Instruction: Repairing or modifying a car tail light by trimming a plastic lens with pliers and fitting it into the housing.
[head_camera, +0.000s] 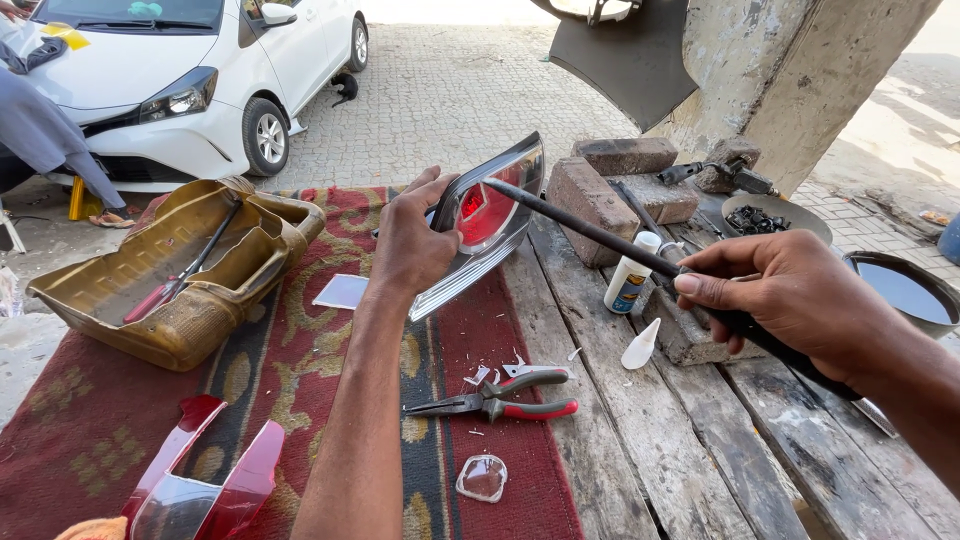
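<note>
My left hand (408, 240) grips a car tail light (490, 215) with a red lens and a chrome edge, holding it tilted above the red patterned rug (90, 420). My right hand (800, 300) holds a long dark rod (590, 228) by its thick handle. The rod's tip rests against the top of the red lens. A small white glue bottle (630, 275) stands on the wooden planks (640, 440) just behind the rod.
Pliers with red and black handles (500, 395) lie on the rug beside plastic shards. A clear lens piece (483, 477), a red light housing (200, 480), a tan plastic tray holding a screwdriver (170, 270), bricks (610, 180), two bowls and a white car (190, 80) surround me.
</note>
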